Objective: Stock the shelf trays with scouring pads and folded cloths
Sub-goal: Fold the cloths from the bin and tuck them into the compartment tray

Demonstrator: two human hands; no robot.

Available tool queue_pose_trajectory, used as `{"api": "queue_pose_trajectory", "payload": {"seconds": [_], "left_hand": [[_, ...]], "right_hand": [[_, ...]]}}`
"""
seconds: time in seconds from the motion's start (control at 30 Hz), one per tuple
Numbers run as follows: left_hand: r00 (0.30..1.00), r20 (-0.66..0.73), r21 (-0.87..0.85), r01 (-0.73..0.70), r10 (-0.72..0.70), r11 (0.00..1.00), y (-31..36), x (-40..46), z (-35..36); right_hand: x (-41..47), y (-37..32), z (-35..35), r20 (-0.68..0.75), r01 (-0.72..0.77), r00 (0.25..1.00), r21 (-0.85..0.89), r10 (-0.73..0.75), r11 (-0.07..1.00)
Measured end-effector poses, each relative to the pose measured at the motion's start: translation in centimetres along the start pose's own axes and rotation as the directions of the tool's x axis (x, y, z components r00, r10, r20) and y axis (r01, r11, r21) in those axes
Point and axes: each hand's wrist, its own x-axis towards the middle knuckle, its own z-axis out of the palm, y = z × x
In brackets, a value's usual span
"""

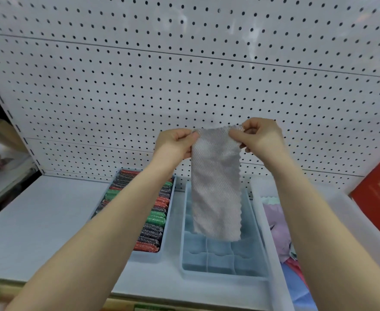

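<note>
While both hands are pinching its top edge, the grey cloth is hanging straight down from the grip, its scalloped right side and lower hem dangling free. The left hand is holding the upper left corner between thumb and curled fingers, and the right hand is pinching the upper right corner the same way, so the grip is closing narrow on the cloth at both ends, the two hands sitting near each other with the cloth's width stretching between them.

Directly below the grip, behind the hanging cloth, the blue divided tray is lying on the shelf, its small compartments showing under the cloth's lower hem; the cloth is not touching it as far as can be told. Below and to the left of the grip, under the left forearm, a tray of scouring pads is sitting packed with red, green and dark pads in rows. Below and to the right of the grip, a white bin is holding loose cloths in lilac, pale green and red. Behind the grip the pegboard is rising, and far right of it a red box is leaning.
</note>
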Motion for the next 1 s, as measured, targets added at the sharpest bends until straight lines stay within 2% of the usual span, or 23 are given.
{"api": "queue_pose_trajectory", "payload": {"seconds": [0.07, 0.13, 0.27, 0.43, 0.5, 0.57, 0.63, 0.67, 0.73, 0.8, 0.83, 0.9, 1.0], "left_hand": [[0.998, -0.046, 0.019, -0.049, 0.050, 0.999, 0.0, 0.0, 1.2], [0.992, -0.074, 0.064, -0.099, 0.104, 0.993, 0.3, -0.1, 2.1], [0.985, -0.056, 0.099, -0.154, 0.160, 0.983, 1.1, -0.7, 3.3], [0.983, 0.059, 0.007, -0.177, 0.176, 0.984, 1.4, -0.8, 3.3], [0.982, 0.047, 0.051, -0.188, 0.185, 0.981, 1.2, -0.8, 3.1], [0.980, -0.015, 0.122, -0.196, 0.199, 0.973, 0.9, -0.5, 2.6], [0.982, -0.032, 0.120, -0.181, 0.186, 0.976, 0.8, -0.1, 2.1], [0.985, -0.021, 0.090, -0.171, 0.174, 0.981, 1.0, 0.1, 1.8], [0.989, 0.024, -0.008, -0.144, 0.144, 0.990, 1.4, 0.3, 1.5], [0.990, 0.064, -0.082, -0.119, 0.124, 0.990, 2.0, 0.6, 1.3], [0.990, 0.077, -0.107, -0.112, 0.121, 0.988, 2.4, 0.7, 1.3], [0.991, 0.071, -0.162, -0.099, 0.111, 0.982, 2.9, 1.0, 1.1], [1.000, 0.003, -0.278, -0.020, 0.022, 0.960, 3.0, 1.7, 0.7]], "right_hand": [[-0.5, -0.6, 1.1, -0.090, 0.063, 0.994, -0.017, -0.064, 0.998], [-1.1, -1.3, 1.9, -0.112, 0.100, 0.989, 0.031, -0.096, 0.995], [-1.8, -2.3, 2.7, -0.034, 0.109, 0.994, 0.247, -0.104, 0.963], [-1.9, -2.0, 2.5, 0.031, 0.139, 0.988, 0.272, -0.153, 0.952], [-1.8, -1.7, 2.3, 0.077, 0.136, 0.984, 0.275, -0.162, 0.952], [-1.7, -1.0, 1.9, 0.037, 0.157, 0.984, 0.291, -0.175, 0.944], [-1.5, 0.3, 1.1, -0.031, 0.143, 0.989, 0.351, -0.141, 0.925], [-1.4, 1.2, 0.7, -0.005, 0.106, 0.994, 0.378, -0.112, 0.920], [-1.4, 2.7, 0.4, 0.203, -0.008, 0.976, 0.379, -0.074, 0.925], [-1.9, 3.9, 1.2, 0.419, -0.075, 0.903, 0.366, -0.093, 0.928], [-2.3, 4.3, 1.9, 0.480, -0.095, 0.870, 0.385, -0.112, 0.918], [-2.9, 4.7, 2.9, 0.515, -0.149, 0.848, 0.454, -0.123, 0.878], [-3.1, 4.8, 3.5, 0.481, -0.210, 0.873, 0.511, -0.075, 0.834]]}}
